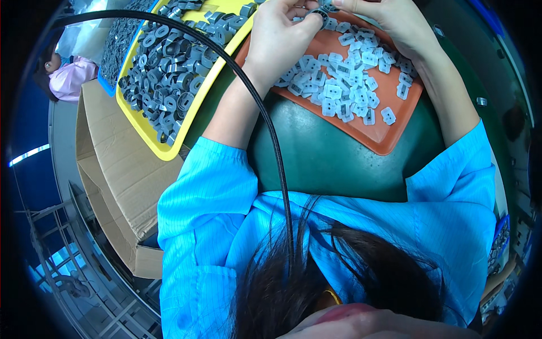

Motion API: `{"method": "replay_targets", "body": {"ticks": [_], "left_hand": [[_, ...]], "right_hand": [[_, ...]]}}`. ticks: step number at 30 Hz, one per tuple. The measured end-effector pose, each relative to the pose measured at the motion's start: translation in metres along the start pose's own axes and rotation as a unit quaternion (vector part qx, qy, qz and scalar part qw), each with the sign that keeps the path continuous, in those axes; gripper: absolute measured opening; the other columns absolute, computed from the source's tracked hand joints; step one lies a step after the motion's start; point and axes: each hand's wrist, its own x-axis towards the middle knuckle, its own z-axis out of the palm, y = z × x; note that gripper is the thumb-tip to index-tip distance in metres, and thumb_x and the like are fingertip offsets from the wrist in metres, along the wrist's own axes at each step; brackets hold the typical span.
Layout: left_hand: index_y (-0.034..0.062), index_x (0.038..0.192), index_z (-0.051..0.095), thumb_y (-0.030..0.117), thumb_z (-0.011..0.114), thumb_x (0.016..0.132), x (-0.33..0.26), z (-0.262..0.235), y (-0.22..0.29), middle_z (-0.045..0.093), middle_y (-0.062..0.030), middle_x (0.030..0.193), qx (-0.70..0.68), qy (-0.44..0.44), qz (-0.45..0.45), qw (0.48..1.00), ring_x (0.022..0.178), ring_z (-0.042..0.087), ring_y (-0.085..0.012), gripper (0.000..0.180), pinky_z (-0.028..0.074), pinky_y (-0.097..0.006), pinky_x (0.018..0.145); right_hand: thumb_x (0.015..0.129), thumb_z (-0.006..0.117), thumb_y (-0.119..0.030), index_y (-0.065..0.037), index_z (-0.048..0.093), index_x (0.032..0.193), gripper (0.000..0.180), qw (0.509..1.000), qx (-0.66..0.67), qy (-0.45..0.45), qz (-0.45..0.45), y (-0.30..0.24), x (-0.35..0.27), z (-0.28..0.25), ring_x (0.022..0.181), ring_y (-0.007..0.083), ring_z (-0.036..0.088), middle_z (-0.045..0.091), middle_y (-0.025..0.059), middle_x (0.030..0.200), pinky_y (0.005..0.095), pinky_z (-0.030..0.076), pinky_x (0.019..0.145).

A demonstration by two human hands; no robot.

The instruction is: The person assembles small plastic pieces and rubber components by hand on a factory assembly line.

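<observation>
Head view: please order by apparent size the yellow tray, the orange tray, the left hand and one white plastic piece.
1. Yellow tray and orange tray: too alike to rank
2. Left hand
3. White plastic piece

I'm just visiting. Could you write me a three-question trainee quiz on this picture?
1. What colour is the tray holding the whitish pieces?
2. True or false: the cardboard box is on the picture's right side.
3. What is at the fingertips of the left hand and right hand? A) a spoon; B) a small grey part; C) a paper cup.

Key: 1. Orange. 2. False; the cardboard box is on the left. 3. B.
</observation>
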Motion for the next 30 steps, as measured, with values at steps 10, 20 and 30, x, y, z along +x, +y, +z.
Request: {"method": "replay_targets", "body": {"ticks": [10, 20, 30], "left_hand": [[-0.0031, 0.13, 0.059, -0.005, 0.059, 0.095, -0.006, 0.01, 0.011, 0.069, -0.0106, 0.108, 0.069, 0.022, 0.083, 0.994, 0.101, 0.066, -0.0144, 0.034, 0.054, -0.025, 0.088], [-0.002, 0.123, 0.061, 0.0, 0.067, 0.096, 0.011, -0.012, -0.008, 0.069, -0.0075, 0.108, -0.071, 0.067, 0.0, 0.995, 0.096, 0.066, -0.0127, 0.028, 0.054, -0.025, 0.087], [-0.0016, 0.128, 0.059, 0.002, 0.061, 0.1, 0.013, -0.026, -0.009, 0.069, -0.0067, 0.107, -0.131, 0.098, 0.003, 0.987, 0.098, 0.066, -0.0119, 0.028, 0.054, -0.024, 0.086]], "right_hand": [[0.091, 0.076, -0.006, 0.006, 0.072, 0.105, 0.019, 0.997, -0.001, -0.064, 0.047, 0.003, 0.008, -0.016, 0.076, 0.0118, 0.069, 0.074, 0.0102, 0.087, 0.0244, 0.056, 0.07], [0.094, 0.069, -0.002, 0.003, 0.062, 0.104, 0.013, 0.995, -0.039, -0.089, -0.016, -0.002, -0.007, 0.009, 0.076, 0.0106, 0.066, 0.07, 0.006, 0.085, 0.0236, 0.054, 0.07], [0.089, 0.072, -0.009, 0.001, 0.066, 0.104, 0.018, 0.947, -0.283, 0.15, -0.033, 0.028, 0.031, -0.047, 0.083, 0.0155, 0.064, 0.07, 0.0096, 0.09, 0.0303, 0.053, 0.076]]}}
